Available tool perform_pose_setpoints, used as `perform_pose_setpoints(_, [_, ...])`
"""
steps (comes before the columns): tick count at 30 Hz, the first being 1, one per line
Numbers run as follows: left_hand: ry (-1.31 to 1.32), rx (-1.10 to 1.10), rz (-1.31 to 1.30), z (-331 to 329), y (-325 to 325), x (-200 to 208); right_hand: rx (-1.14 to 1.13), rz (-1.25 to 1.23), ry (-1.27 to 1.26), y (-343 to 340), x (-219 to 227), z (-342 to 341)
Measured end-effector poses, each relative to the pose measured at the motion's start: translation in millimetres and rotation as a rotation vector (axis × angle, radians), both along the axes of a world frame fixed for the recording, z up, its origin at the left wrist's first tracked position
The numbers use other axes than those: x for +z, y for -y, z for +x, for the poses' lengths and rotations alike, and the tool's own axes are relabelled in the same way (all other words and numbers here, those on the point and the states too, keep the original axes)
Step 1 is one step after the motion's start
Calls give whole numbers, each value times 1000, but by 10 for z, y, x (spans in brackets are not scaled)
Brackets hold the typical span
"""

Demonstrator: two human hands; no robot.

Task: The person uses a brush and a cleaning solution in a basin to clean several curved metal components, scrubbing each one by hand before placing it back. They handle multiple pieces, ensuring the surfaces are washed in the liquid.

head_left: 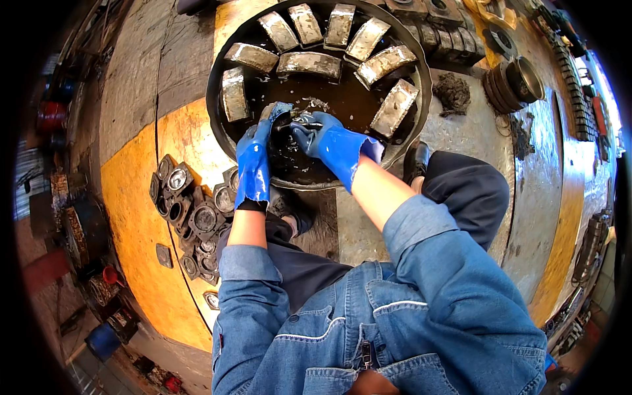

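Both my hands wear blue rubber gloves and meet above the near side of a round, dark-rimmed tub (424,85) holding dark liquid. My left hand (257,135) is closed around something dark and wet, which I cannot make out. Fingers curled, my right hand (322,135) presses against the same spot from the other side. The gloves hide most of what lies between them. Several curved, shiny metal blocks stand along the tub's far and side walls, among them one block (309,64) in the far middle and another (395,107) to the right of my right hand.
Left of my legs lies a pile of dark square metal parts with round openings (205,219). Dark blocks (447,43) sit beyond the tub at right, near stacked metal rings (513,84) and a tangled dark clump (453,92). My knee (471,191) is close to the tub.
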State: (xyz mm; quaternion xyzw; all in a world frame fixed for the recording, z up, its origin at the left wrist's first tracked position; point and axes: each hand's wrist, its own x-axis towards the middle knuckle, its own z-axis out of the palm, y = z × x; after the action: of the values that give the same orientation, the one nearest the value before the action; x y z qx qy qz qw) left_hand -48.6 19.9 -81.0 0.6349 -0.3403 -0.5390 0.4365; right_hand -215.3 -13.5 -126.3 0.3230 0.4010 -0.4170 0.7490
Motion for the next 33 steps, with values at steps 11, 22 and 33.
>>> perform_pose_setpoints(11, [-208,25,-1,-166,7,248,731,-1232,-1012,-54,-555,-179])
perform_pose_setpoints(22, [-181,23,67,3,51,-12,1996,-1597,-1435,203,809,136])
perform_pose_setpoints(33, [-96,-27,-20,79,-4,56,1932,-2311,-1466,30,690,-48])
